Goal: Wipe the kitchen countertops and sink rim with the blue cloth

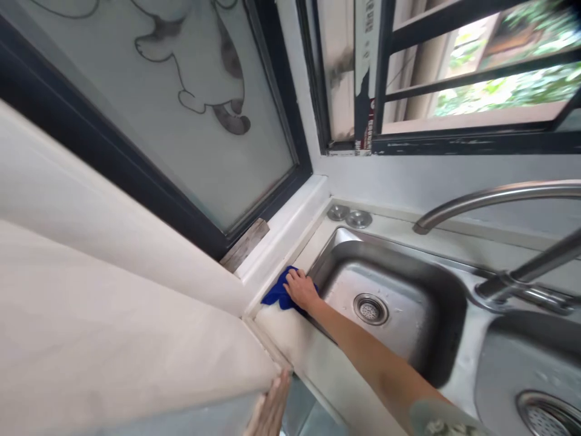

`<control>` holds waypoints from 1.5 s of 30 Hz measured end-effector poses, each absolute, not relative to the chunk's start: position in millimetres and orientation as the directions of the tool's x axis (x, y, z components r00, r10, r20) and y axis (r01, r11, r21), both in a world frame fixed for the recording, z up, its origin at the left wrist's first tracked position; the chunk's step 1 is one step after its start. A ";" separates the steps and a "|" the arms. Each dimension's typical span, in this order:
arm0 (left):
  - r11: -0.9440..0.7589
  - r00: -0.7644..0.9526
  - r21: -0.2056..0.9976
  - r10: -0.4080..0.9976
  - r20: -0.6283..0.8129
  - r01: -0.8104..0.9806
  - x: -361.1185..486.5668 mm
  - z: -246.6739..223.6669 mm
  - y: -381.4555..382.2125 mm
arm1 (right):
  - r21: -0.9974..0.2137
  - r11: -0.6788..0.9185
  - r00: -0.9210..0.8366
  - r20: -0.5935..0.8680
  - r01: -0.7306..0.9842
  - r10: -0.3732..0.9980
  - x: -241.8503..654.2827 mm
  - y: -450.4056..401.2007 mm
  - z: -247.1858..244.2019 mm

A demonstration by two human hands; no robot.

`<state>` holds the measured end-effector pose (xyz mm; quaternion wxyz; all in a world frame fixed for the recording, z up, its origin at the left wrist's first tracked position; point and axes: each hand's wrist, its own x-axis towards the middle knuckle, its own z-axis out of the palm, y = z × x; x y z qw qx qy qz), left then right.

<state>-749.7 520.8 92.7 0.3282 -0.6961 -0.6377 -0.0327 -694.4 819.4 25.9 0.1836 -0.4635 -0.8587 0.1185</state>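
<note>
A blue cloth point(276, 292) lies on the pale countertop point(313, 357) at the left edge of the sink. My right hand point(300, 289) presses on it, its fingers bent over the cloth. At the bottom of the view, my left hand point(271, 407) rests against the wall corner by the counter's end, with fingers stretched out and holding nothing. Part of the left hand is cut off by the frame's lower edge.
A steel double sink point(442, 303) with a curved faucet point(490, 197) stands to the right. Two metal strainers point(358, 218) sit in the back corner. A barred window point(454, 139) and a dark-framed glass panel point(204, 139) rise behind. A wood piece point(246, 245) lies on the ledge.
</note>
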 end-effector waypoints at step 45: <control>0.148 -0.132 0.497 0.989 -0.067 0.855 -607.7 37.2 572.6 | -0.108 -0.830 0.828 0.213 0.547 0.518 -53.2 386.1 -1.3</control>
